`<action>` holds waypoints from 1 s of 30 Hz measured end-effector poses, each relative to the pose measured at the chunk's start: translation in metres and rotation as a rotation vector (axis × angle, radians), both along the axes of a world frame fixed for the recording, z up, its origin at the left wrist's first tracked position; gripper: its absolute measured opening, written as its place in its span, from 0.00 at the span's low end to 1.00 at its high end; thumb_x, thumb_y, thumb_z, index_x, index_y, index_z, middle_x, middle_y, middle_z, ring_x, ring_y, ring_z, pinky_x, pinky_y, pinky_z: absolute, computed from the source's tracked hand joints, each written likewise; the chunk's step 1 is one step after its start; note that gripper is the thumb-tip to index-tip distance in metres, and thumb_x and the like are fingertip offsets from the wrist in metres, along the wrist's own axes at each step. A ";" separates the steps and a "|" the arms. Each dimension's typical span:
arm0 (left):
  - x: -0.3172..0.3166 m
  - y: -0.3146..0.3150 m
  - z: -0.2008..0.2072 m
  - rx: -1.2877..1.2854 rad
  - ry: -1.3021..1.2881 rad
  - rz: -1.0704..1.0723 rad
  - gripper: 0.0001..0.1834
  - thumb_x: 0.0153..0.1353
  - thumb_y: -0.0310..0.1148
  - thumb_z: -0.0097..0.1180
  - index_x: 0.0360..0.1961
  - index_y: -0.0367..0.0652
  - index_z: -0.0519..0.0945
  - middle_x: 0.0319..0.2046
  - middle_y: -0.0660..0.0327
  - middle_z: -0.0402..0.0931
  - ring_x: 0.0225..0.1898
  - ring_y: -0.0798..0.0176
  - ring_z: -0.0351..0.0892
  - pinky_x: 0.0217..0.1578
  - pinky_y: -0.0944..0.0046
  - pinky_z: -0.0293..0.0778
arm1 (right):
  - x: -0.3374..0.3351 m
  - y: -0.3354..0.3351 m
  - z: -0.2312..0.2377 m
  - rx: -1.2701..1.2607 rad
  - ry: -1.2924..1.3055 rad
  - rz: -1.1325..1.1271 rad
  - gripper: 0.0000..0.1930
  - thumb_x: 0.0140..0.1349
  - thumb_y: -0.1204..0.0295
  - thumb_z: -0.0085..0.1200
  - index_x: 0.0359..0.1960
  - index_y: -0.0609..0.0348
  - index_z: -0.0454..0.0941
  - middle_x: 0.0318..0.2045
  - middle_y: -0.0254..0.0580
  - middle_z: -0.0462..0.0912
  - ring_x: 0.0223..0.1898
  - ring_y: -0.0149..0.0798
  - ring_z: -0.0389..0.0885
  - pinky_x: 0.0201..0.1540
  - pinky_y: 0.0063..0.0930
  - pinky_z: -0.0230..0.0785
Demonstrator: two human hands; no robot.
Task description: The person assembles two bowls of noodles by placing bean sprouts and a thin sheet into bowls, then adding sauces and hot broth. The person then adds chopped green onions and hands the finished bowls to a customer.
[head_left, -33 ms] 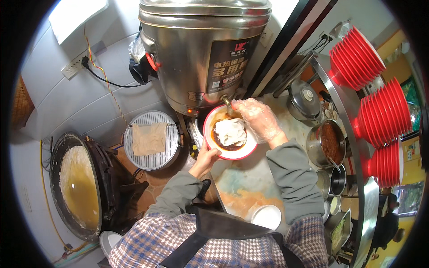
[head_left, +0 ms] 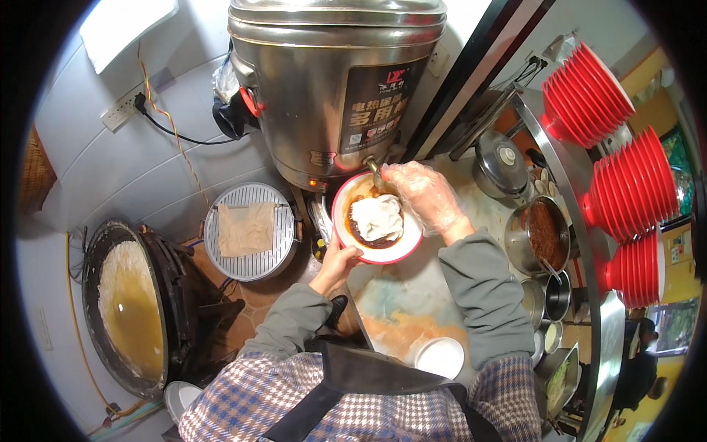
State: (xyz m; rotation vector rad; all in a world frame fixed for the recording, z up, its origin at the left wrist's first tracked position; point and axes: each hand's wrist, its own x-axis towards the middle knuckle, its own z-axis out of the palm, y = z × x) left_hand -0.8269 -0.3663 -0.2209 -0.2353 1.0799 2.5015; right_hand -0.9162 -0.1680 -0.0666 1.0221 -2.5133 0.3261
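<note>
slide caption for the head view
Left hand holds a red-rimmed bowl of white food; gloved right hand at the steel urn's tap.

Pretty bright tbh. White panel (head_left: 127, 28) upper left is totally blown out, steel urn (head_left: 305, 88) has glare up top, yellow liquid (head_left: 131, 324) at left has a glint. Straight edges bend near the rim, corners go black.

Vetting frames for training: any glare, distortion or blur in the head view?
Head view: bright reflections streak the large silver steel urn and dot the clear plastic glove on the right hand; head view: black vignetting rings the picture, and the long silver steel shelf at right bows with the fisheye; head view: no obvious motion blur on the red-rimmed white round bowl.
</note>
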 end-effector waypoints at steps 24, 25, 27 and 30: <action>0.012 -0.010 0.006 -0.010 -0.001 -0.008 0.37 0.55 0.16 0.50 0.67 0.47 0.57 0.55 0.55 0.70 0.50 0.54 0.78 0.46 0.51 0.81 | -0.007 -0.008 0.008 0.033 -0.047 -0.074 0.13 0.54 0.76 0.52 0.43 0.54 0.79 0.37 0.41 0.85 0.43 0.45 0.82 0.43 0.37 0.77; 0.011 -0.010 0.005 -0.007 -0.001 -0.021 0.37 0.55 0.16 0.50 0.67 0.47 0.57 0.55 0.55 0.70 0.50 0.55 0.78 0.46 0.51 0.81 | -0.008 -0.008 0.007 0.048 -0.060 -0.089 0.13 0.55 0.75 0.52 0.43 0.54 0.79 0.37 0.40 0.85 0.43 0.45 0.82 0.43 0.37 0.77; 0.009 -0.011 -0.002 -0.009 0.001 -0.031 0.37 0.55 0.16 0.50 0.66 0.47 0.58 0.55 0.56 0.71 0.50 0.55 0.78 0.46 0.51 0.81 | -0.010 -0.007 0.003 0.060 -0.060 -0.098 0.12 0.56 0.74 0.51 0.43 0.53 0.80 0.38 0.40 0.85 0.43 0.45 0.82 0.44 0.37 0.77; 0.007 -0.015 -0.020 0.048 0.107 -0.066 0.35 0.54 0.17 0.51 0.64 0.48 0.61 0.53 0.57 0.73 0.47 0.56 0.79 0.45 0.53 0.80 | -0.014 -0.008 -0.003 0.127 -0.073 -0.138 0.11 0.61 0.70 0.49 0.44 0.52 0.80 0.39 0.41 0.84 0.44 0.45 0.82 0.46 0.37 0.77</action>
